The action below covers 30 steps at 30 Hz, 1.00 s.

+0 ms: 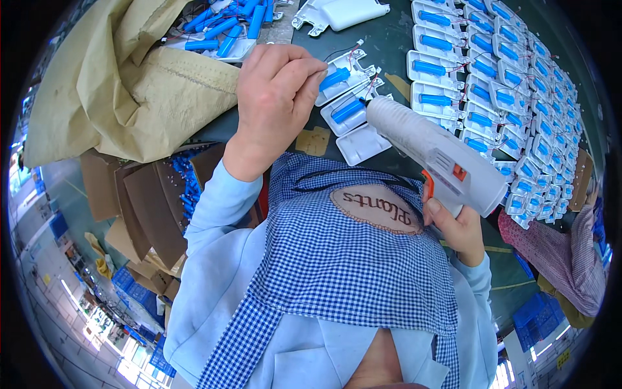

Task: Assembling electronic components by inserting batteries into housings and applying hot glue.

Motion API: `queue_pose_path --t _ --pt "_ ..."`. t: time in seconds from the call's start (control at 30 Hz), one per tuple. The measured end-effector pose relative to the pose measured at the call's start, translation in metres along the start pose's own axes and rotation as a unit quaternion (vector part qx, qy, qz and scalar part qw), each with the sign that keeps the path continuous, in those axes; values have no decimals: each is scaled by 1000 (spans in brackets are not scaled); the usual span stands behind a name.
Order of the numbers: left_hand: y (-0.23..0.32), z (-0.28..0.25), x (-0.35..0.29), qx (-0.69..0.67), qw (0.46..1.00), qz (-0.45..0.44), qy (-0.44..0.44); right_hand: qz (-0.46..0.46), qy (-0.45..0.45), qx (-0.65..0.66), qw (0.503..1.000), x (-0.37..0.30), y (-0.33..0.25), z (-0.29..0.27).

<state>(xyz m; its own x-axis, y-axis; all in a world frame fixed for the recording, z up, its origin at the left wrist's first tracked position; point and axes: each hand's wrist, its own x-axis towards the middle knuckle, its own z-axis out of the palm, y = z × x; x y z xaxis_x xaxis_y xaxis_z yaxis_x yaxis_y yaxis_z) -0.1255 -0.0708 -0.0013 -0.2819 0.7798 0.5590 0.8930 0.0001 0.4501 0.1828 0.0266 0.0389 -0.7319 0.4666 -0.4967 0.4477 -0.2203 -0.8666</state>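
Observation:
My right hand (457, 230) is wrapped round the handle of a white hot glue gun (440, 155) with an orange trigger. Its dark nozzle points at a blue battery cell (348, 111) lying in a white plastic casing (338, 124). Just beyond lies a similar casing (358, 72) with another blue cell (334, 79) and thin wires. At that cell's left end, my left hand (273, 97) has its fingers curled together; whatever they pinch is hidden. A white casing piece (363, 144) without a cell lies nearest to me.
Many white casings with blue cells (435, 70) stand in rows on the right of the dark green table. Loose blue cells (223, 26) are heaped at the far left beside a tan cloth (168, 84). Cardboard boxes (152, 201) stand at left. Another person's sleeve (583, 259) shows at right.

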Motion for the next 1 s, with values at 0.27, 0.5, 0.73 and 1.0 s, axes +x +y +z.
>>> queue_pose_path --t 0.27,0.5,0.73,1.0 --pt "-7 -7 4 17 1000 1 -7 57 5 -10 998 -13 2 -10" --pt "-6 -19 17 45 999 5 -29 44 6 -40 998 -12 0 -13" --pt "-7 -31 49 66 997 36 -21 -5 -56 119 991 4 5 -13" --pt "43 -86 184 76 969 231 49 -70 -88 49 992 4 15 -19"
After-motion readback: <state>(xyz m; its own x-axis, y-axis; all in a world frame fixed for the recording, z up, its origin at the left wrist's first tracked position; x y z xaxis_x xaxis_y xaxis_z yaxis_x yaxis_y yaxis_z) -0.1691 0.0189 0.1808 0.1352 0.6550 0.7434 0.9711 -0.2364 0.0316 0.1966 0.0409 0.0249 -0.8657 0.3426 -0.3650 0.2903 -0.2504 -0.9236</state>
